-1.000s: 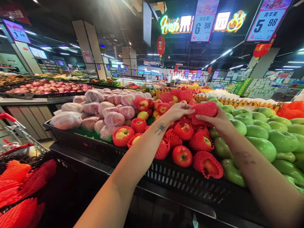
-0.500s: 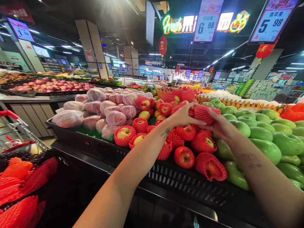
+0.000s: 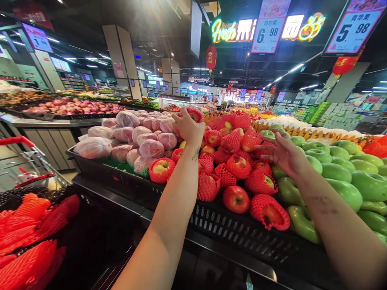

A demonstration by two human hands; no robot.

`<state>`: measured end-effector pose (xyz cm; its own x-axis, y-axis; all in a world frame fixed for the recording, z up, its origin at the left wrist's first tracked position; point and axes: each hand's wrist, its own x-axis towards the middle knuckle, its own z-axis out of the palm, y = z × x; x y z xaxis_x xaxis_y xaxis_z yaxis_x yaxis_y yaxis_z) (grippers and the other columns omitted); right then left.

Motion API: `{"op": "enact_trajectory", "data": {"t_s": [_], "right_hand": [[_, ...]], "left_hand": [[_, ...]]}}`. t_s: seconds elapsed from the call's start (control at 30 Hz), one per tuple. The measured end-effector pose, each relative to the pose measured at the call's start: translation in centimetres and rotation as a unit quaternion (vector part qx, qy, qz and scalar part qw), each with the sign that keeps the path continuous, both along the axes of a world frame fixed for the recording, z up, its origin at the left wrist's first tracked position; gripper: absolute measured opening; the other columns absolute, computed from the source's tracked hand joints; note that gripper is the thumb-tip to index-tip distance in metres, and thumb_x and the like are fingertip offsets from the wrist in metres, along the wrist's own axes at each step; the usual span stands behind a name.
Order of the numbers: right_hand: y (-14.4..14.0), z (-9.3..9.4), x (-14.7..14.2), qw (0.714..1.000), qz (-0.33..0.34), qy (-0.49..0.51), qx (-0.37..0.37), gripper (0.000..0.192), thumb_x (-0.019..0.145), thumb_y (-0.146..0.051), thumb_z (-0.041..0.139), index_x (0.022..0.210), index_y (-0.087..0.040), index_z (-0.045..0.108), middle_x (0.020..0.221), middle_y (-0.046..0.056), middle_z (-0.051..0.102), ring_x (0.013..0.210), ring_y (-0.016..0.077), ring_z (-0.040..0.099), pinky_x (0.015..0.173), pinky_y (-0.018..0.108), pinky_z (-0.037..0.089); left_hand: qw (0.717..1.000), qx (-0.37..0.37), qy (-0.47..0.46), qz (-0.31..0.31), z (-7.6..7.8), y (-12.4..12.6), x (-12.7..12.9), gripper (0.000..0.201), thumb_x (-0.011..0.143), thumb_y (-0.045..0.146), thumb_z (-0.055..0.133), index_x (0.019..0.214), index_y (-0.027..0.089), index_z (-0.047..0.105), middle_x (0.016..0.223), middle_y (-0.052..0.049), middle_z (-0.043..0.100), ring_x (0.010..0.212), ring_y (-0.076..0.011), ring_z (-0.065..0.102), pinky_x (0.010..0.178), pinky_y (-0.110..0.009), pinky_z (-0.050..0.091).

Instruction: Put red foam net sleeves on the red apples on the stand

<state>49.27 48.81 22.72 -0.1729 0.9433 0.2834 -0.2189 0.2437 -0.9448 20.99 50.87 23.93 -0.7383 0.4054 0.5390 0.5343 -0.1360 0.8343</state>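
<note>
My left hand (image 3: 190, 128) is closed around an apple in a red foam net (image 3: 196, 114), held above the back of the apple pile. The palm side of that grip is hidden. My right hand (image 3: 282, 152) hovers with fingers spread over the border between the netted red apples (image 3: 238, 166) and the green apples (image 3: 337, 161); nothing is in it. One bare red apple (image 3: 236, 199) lies at the front of the pile, beside a netted apple (image 3: 270, 212).
Plastic-wrapped pink fruits (image 3: 151, 148) fill the left of the black crate (image 3: 238, 231). Loose red foam nets (image 3: 30, 257) lie in a dark container at lower left. A shopping cart (image 3: 33, 161) stands at the left edge. Price signs (image 3: 269, 32) hang overhead.
My hands were together around a netted apple at the right of the pile. Now my left hand has carried an apple left and back, and my right hand has let go and opened.
</note>
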Motion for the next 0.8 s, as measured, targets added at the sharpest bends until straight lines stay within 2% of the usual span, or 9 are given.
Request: {"op": "enact_trajectory", "data": {"t_s": [0.1, 0.2, 0.3, 0.47, 0.6, 0.77, 0.8], "right_hand": [[0.1, 0.0, 0.2, 1.000, -0.001, -0.003, 0.008, 0.088, 0.046, -0.057, 0.104, 0.115, -0.033, 0.054, 0.117, 0.001, 0.067, 0.092, 0.0203, 0.073, 0.060, 0.026, 0.060], [0.4, 0.0, 0.5, 1.000, 0.001, 0.001, 0.013, 0.085, 0.050, -0.056, 0.103, 0.116, -0.034, 0.055, 0.117, 0.001, 0.067, 0.091, 0.0196, 0.073, 0.059, 0.025, 0.059], [0.6, -0.1, 0.7, 1.000, 0.013, 0.001, 0.015, 0.080, 0.053, -0.055, 0.102, 0.115, -0.034, 0.056, 0.115, 0.000, 0.068, 0.090, 0.0189, 0.073, 0.059, 0.025, 0.060], [0.5, -0.1, 0.6, 1.000, 0.002, 0.003, 0.021, 0.083, 0.049, -0.056, 0.102, 0.115, -0.034, 0.055, 0.112, -0.001, 0.069, 0.088, 0.0185, 0.074, 0.057, 0.024, 0.060], [0.5, 0.1, 0.4, 1.000, -0.003, 0.007, 0.018, 0.086, 0.044, -0.057, 0.104, 0.112, -0.033, 0.056, 0.111, -0.001, 0.068, 0.081, 0.0172, 0.073, 0.056, 0.024, 0.060], [0.8, 0.1, 1.4, 1.000, 0.014, -0.015, 0.017, 0.073, 0.049, -0.056, 0.103, 0.110, -0.039, 0.066, 0.122, 0.000, 0.069, 0.093, 0.0199, 0.074, 0.062, 0.029, 0.061], [0.9, 0.1, 1.6, 1.000, 0.000, -0.014, 0.019, 0.070, 0.047, -0.057, 0.103, 0.106, -0.041, 0.069, 0.123, 0.001, 0.070, 0.093, 0.0207, 0.073, 0.062, 0.030, 0.061]], "left_hand": [[0.989, -0.137, 0.045, -0.006, -0.3, 0.2, 0.1, 0.070, 0.074, 0.014, 0.089, 0.137, 0.020, 0.058, 0.155, -0.022, 0.044, 0.144, -0.0473, 0.045, 0.113, -0.059, 0.052], [0.960, -0.267, 0.078, -0.028, -0.6, 0.9, 0.4, 0.073, 0.078, 0.012, 0.086, 0.144, 0.016, 0.057, 0.162, -0.025, 0.040, 0.149, -0.0453, 0.043, 0.110, -0.052, 0.055], [0.937, -0.335, 0.096, -0.038, -1.0, 1.4, 0.7, 0.071, 0.082, 0.014, 0.083, 0.148, 0.016, 0.057, 0.162, -0.024, 0.042, 0.148, -0.0412, 0.047, 0.112, -0.046, 0.054], [0.922, -0.375, 0.086, -0.048, -1.3, 1.6, 0.9, 0.072, 0.085, 0.015, 0.078, 0.153, 0.018, 0.053, 0.165, -0.024, 0.042, 0.150, -0.0380, 0.049, 0.114, -0.043, 0.053], [0.921, -0.376, 0.044, -0.093, -1.7, 2.7, 0.6, 0.073, 0.091, 0.009, 0.064, 0.160, 0.009, 0.039, 0.161, -0.027, 0.049, 0.150, -0.0351, 0.050, 0.121, -0.046, 0.045], [0.930, -0.350, 0.008, -0.110, -2.7, 3.4, 0.8, 0.054, 0.098, 0.015, 0.055, 0.151, 0.005, 0.047, 0.160, -0.032, 0.048, 0.152, -0.0385, 0.047, 0.122, -0.055, 0.039], [0.935, -0.336, 0.001, -0.111, -2.9, 3.2, 1.0, 0.053, 0.098, 0.015, 0.055, 0.150, 0.006, 0.048, 0.160, -0.033, 0.046, 0.152, -0.0394, 0.045, 0.121, -0.057, 0.038]]}}
